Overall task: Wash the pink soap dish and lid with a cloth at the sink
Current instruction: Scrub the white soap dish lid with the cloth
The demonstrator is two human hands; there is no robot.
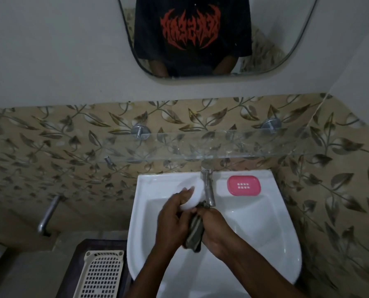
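Your left hand (175,220) closes its grip on a white oval piece (190,197), apparently the lid; your right hand (216,231) clutches the dark cloth (195,232) against it. The pink soap dish (243,185) lies beyond-right of your right grip, past the tap (208,188), long axis across the sink (265,222) ledge.

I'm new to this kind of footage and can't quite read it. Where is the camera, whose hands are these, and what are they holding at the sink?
There is no machine here. One camera, worn on a person's head, looks down at their bare hands over a white sink. The left hand holds a white oval piece, probably the lid, near the tap. The right hand grips a dark cloth. The pink dish lies on the sink's back ledge, right of the tap. Above are a glass shelf and a mirror reflecting the person's shirt.
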